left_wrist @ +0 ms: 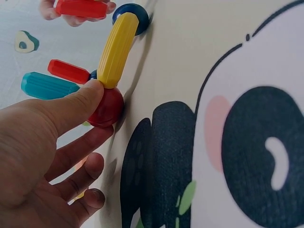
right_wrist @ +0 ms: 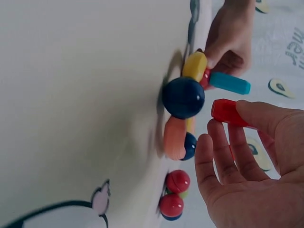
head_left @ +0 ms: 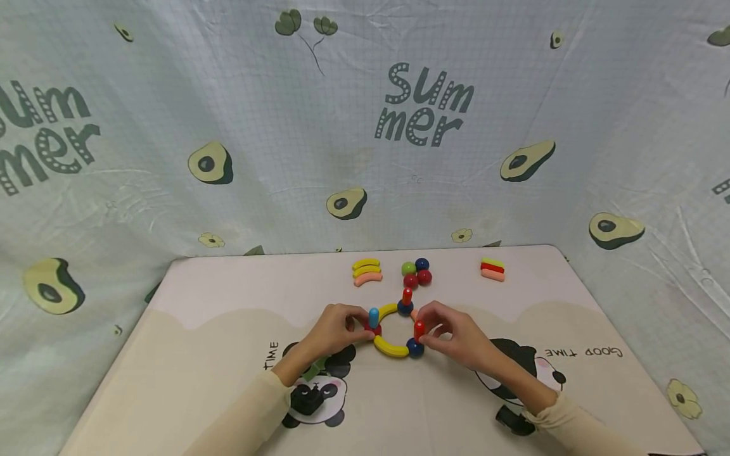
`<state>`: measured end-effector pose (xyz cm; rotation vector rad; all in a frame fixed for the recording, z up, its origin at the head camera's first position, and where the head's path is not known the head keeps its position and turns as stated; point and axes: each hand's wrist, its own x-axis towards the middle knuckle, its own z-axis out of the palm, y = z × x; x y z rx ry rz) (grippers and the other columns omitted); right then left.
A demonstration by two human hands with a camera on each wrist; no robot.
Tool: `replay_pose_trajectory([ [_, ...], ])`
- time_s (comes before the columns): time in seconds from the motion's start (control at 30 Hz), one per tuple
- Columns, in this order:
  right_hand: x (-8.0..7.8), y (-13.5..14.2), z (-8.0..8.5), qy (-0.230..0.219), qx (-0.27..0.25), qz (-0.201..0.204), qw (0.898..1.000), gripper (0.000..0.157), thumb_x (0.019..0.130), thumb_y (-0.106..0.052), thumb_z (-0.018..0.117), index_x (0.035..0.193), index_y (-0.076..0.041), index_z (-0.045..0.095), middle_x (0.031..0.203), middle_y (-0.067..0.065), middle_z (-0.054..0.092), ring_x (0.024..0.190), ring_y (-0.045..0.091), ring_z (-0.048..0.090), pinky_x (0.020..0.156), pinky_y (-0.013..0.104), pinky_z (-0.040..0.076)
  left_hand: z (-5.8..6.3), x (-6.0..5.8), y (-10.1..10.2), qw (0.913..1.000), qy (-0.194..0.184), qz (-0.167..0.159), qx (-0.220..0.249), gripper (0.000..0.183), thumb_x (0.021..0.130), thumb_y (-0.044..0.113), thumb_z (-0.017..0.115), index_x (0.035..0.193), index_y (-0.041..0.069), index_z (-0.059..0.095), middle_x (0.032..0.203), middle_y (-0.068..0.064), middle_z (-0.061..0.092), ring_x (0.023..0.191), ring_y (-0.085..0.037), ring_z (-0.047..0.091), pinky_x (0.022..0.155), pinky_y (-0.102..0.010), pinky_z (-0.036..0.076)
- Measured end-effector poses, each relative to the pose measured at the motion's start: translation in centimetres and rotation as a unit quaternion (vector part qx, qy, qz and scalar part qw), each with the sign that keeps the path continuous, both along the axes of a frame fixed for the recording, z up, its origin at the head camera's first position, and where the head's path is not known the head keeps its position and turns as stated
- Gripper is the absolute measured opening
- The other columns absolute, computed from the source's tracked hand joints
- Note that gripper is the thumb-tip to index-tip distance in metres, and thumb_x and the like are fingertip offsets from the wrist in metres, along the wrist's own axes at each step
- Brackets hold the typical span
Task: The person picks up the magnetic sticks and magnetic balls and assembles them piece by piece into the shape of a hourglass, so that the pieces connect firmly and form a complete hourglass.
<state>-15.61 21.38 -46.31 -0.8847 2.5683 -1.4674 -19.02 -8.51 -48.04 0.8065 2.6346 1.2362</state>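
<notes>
A ring of curved sticks and balls lies on the table. My left hand [head_left: 341, 330] pinches its red ball [left_wrist: 107, 108] between thumb and index finger; a blue stick [head_left: 373, 318] stands up from that ball. My right hand [head_left: 459, 335] holds a short red stick [right_wrist: 227, 112] between thumb and fingers, just apart from the near blue ball [right_wrist: 183, 98]. A yellow curved stick [head_left: 391, 347] joins the red ball and this blue ball. Another red stick [head_left: 407, 296] stands in the far blue ball [head_left: 405, 308]. A pink curved stick [right_wrist: 175, 137] runs between the two blue balls.
Behind the ring lie yellow curved sticks [head_left: 367, 271] with a pink one [head_left: 368, 278]. Beside them is a cluster of red, blue and green balls [head_left: 424, 277]. Short straight sticks [head_left: 493, 268] lie farther right. A black object [head_left: 515, 420] sits near the right sleeve.
</notes>
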Motion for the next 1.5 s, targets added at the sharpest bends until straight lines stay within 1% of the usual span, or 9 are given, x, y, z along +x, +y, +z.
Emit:
replay_pose_trajectory([
  [0.2, 0.2, -0.2, -0.6, -0.004, 0.004, 0.002, 1.000, 0.033, 0.091, -0.007, 0.079, 0.119, -0.005, 0.062, 0.106, -0.002, 0.068, 0.095, 0.016, 0.067, 0.082, 0.031, 0.059, 0.0, -0.1, 0.0, 1.0000, 0.001, 0.003, 0.000, 0.023, 0.088, 0.019, 0.083, 0.107, 0.008, 0.078, 0.093, 0.001, 0.073, 0.073, -0.015, 0.053, 0.063, -0.021, 0.045],
  [0.4, 0.2, -0.2, -0.7, -0.001, 0.005, 0.005, 1.000, 0.032, 0.091, -0.006, 0.078, 0.119, -0.007, 0.063, 0.105, -0.003, 0.068, 0.094, 0.014, 0.067, 0.082, 0.032, 0.059, -0.1, 0.0, 0.0, 1.0000, 0.001, 0.005, 0.002, 0.023, 0.088, 0.019, 0.084, 0.107, 0.007, 0.078, 0.092, 0.001, 0.072, 0.072, -0.015, 0.053, 0.063, -0.021, 0.045],
  [0.63, 0.0, -0.2, -0.6, -0.002, 0.010, 0.010, 1.000, 0.034, 0.091, -0.007, 0.078, 0.121, -0.005, 0.063, 0.105, -0.003, 0.069, 0.094, 0.014, 0.067, 0.083, 0.033, 0.059, -0.1, 0.0, -0.1, 0.9999, 0.012, 0.005, 0.002, 0.024, 0.086, 0.018, 0.085, 0.106, 0.006, 0.078, 0.090, 0.001, 0.072, 0.071, -0.014, 0.053, 0.063, -0.021, 0.045],
  [0.9, 0.0, -0.3, -0.4, -0.001, 0.012, 0.009, 1.000, 0.034, 0.091, -0.006, 0.077, 0.122, -0.005, 0.063, 0.105, -0.003, 0.069, 0.094, 0.014, 0.067, 0.082, 0.030, 0.059, -0.3, -0.2, 0.0, 0.9999, 0.014, 0.007, 0.004, 0.024, 0.086, 0.019, 0.085, 0.105, 0.007, 0.078, 0.090, 0.001, 0.072, 0.071, -0.015, 0.053, 0.063, -0.021, 0.045],
  [1.03, 0.0, -0.2, -0.3, -0.007, 0.014, 0.011, 1.000, 0.035, 0.092, -0.006, 0.077, 0.124, -0.006, 0.063, 0.106, -0.002, 0.068, 0.094, 0.014, 0.067, 0.082, 0.030, 0.059, -0.3, -0.2, 0.1, 0.9998, 0.017, 0.007, 0.002, 0.024, 0.086, 0.020, 0.085, 0.105, 0.007, 0.078, 0.090, 0.001, 0.072, 0.071, -0.015, 0.054, 0.063, -0.021, 0.045],
  [1.2, -0.1, 0.4, -0.1, -0.008, 0.026, 0.027, 0.999, 0.040, 0.092, -0.008, 0.077, 0.129, -0.007, 0.062, 0.112, -0.002, 0.068, 0.096, 0.015, 0.068, 0.083, 0.030, 0.058, -0.2, -0.1, 0.1, 0.9998, 0.020, 0.007, 0.000, 0.024, 0.086, 0.019, 0.085, 0.105, 0.007, 0.078, 0.090, 0.001, 0.073, 0.071, -0.013, 0.053, 0.063, -0.021, 0.045],
  [1.3, -0.3, 1.1, 0.3, -0.005, 0.029, 0.034, 0.999, 0.043, 0.092, -0.009, 0.077, 0.132, -0.007, 0.061, 0.112, 0.000, 0.067, 0.096, 0.016, 0.069, 0.083, 0.030, 0.058, -0.2, 0.0, 0.2, 0.9998, 0.020, 0.006, 0.000, 0.024, 0.086, 0.018, 0.085, 0.105, 0.006, 0.078, 0.090, 0.000, 0.073, 0.071, -0.014, 0.053, 0.063, -0.021, 0.045],
  [1.4, -0.7, 1.8, 0.7, 0.000, 0.032, 0.025, 0.999, 0.044, 0.092, -0.010, 0.077, 0.133, -0.009, 0.061, 0.112, 0.005, 0.068, 0.095, 0.015, 0.069, 0.083, 0.028, 0.058, -0.1, 0.1, 0.2, 0.9999, 0.014, 0.009, -0.002, 0.024, 0.086, 0.019, 0.084, 0.106, 0.007, 0.078, 0.091, 0.000, 0.073, 0.071, -0.014, 0.053, 0.063, -0.021, 0.046],
  [1.5, -1.2, 2.6, 1.2, 0.014, 0.036, 0.007, 0.999, 0.042, 0.093, -0.011, 0.077, 0.132, -0.013, 0.061, 0.112, 0.009, 0.069, 0.095, 0.015, 0.069, 0.084, 0.029, 0.058, -0.2, 0.1, 0.1, 0.9999, 0.010, 0.009, -0.002, 0.024, 0.087, 0.019, 0.084, 0.106, 0.007, 0.078, 0.091, 0.001, 0.073, 0.073, -0.014, 0.054, 0.064, -0.021, 0.046],
])
